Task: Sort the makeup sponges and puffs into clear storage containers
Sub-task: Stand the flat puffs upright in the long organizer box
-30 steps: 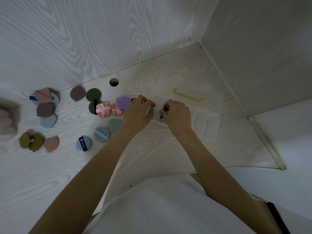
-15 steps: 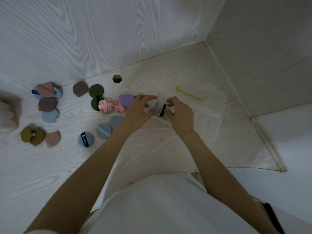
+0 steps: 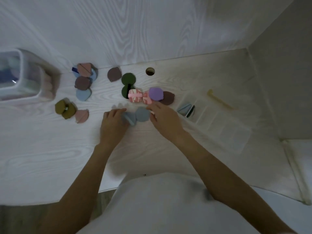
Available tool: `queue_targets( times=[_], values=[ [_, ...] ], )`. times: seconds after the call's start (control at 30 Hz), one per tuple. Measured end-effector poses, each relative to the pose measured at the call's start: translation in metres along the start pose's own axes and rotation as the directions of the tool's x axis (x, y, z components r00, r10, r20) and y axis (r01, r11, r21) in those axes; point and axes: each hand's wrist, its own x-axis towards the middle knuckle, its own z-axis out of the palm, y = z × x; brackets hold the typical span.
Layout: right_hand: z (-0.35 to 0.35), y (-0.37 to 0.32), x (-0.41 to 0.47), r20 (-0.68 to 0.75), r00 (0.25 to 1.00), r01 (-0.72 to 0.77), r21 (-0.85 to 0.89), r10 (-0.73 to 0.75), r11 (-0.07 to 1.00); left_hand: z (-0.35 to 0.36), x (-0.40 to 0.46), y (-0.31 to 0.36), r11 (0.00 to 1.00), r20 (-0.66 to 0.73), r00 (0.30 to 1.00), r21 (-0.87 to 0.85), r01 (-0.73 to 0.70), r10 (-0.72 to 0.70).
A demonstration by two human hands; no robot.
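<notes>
Two grey-blue round puffs (image 3: 137, 116) lie side by side near the middle of the frame on the pale wood-grain table (image 3: 42, 149), matte and flat, one crossed by a lighter strap. The left hand (image 3: 113, 124) rests its blurred, loosely curled fingers on the left puff; whether it grips is unclear. The right hand (image 3: 164, 120) touches the right puff with bent fingers. Right of them, a clear divided container (image 3: 217, 125) holds a light-blue puff (image 3: 184, 109).

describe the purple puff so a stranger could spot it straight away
Start at the round hole in the desk near the back wall. Below it lies a cluster of puffs; the purple puff sits on top, the only violet one, beside a pink patterned puff.
</notes>
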Motion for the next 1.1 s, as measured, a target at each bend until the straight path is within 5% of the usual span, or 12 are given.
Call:
queue_targets(
  times=[0.13, 0.3, 0.43, 0.53, 0.73, 0.97, 1.1],
  values=[
    [0.038, -0.010, 0.028, 0.099, 0.988, 0.145, -0.298, -0.121, 0.943, 0.004, 0.008, -0.002, 1.000, 0.065, 0.998, 0.008, -0.005, 0.005],
    [0.042, -0.005, 0.035, 0.155, 0.974, 0.214, -0.363, -0.168, 0.907, 0.002, 0.017, 0.008, 0.997, 0.097, 0.993, -0.018, 0.076, -0.074],
    [0.024, -0.008, 0.017, 0.031, 0.994, 0.111, -0.187, -0.107, 0.976, -0.008, 0.016, 0.007, 0.998, 0.079, 0.996, -0.049, 0.040, -0.036],
    [-0.013, 0.000, -0.011, -0.105, 0.988, -0.116, 0.010, 0.117, 0.993, -0.023, 0.012, 0.024, 0.992, -0.051, 0.999, -0.128, -0.011, 0.004],
    [-0.092, 0.040, -0.053, -0.359, 0.772, -0.411, 0.348, 0.525, 0.843, -0.036, 0.024, 0.120, 0.846, -0.129, 0.990, -0.523, -0.109, 0.048],
    [-0.110, 0.063, -0.072, -0.434, 0.652, -0.469, 0.413, 0.622, 0.780, 0.007, 0.053, 0.175, 0.891, -0.048, 0.959, -0.360, -0.278, 0.280],
    [-0.103, 0.065, -0.078, -0.445, 0.661, -0.457, 0.401, 0.605, 0.794, 0.022, 0.055, 0.178, 0.903, -0.016, 0.916, -0.167, -0.397, 0.400]
  ],
)
